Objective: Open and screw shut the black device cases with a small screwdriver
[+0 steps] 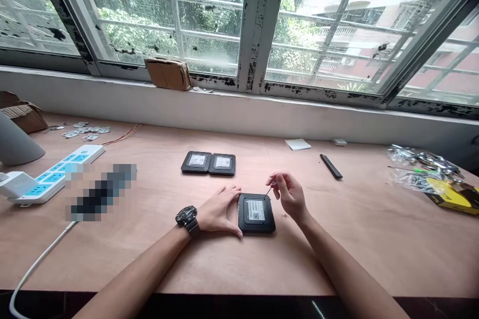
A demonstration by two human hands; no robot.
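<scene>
A flat black square case (256,213) with a white printed label lies on the table in front of me. My left hand (220,212), wearing a black watch on its wrist, braces the case's left side, fingers at the upper corner and thumb at the lower one. Pinched in my right hand (287,193) is a thin screwdriver (268,191), its handle mostly hidden by the fingers. The tip points down at the case's upper right corner; whether it touches is too small to tell. Two similar black cases (196,160) sit side by side farther back.
A white power strip (56,173) with blue sockets and a blurred-out object (103,194) lie to the left. A black strip-shaped piece (331,166) is at right, before plastic bags (415,164) and a yellow-black box (454,197). White paper (298,144) lies near the wall.
</scene>
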